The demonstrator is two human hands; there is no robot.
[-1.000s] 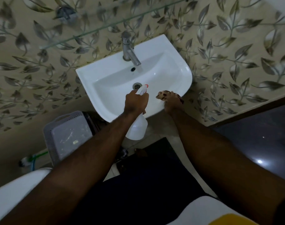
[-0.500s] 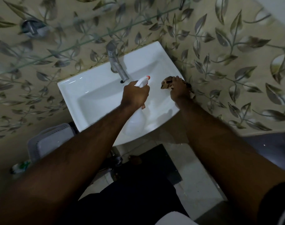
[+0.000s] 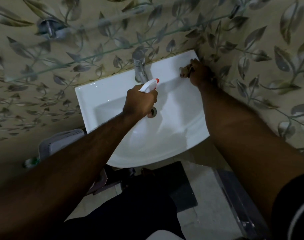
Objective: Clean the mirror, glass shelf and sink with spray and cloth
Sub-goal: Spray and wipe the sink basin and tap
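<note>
A white wall-mounted sink (image 3: pixel 99 94) fills the middle of the view, with a chrome tap (image 3: pixel 139 66) at its back edge. My left hand (image 3: pixel 139 103) hovers over the basin near the drain, gripping a white spray bottle (image 3: pixel 148 84) with a red nozzle tip. My right hand (image 3: pixel 199 73) presses a brown patterned cloth (image 3: pixel 185 71) onto the sink's back right corner by the wall. A glass shelf (image 3: pixel 99 52) runs across the leaf-patterned wall above the sink. The mirror is out of view.
A chrome shelf bracket (image 3: pixel 50 29) sticks out of the wall at upper left. A grey perforated basket (image 3: pixel 59 144) stands on the floor left of the sink. A dark mat (image 3: pixel 182 191) lies below the sink on the tiled floor.
My right hand slid the cloth from the sink's front rim up the right side to the back right corner. My left hand with the bottle moved further over the basin. The camera tilted downward.
</note>
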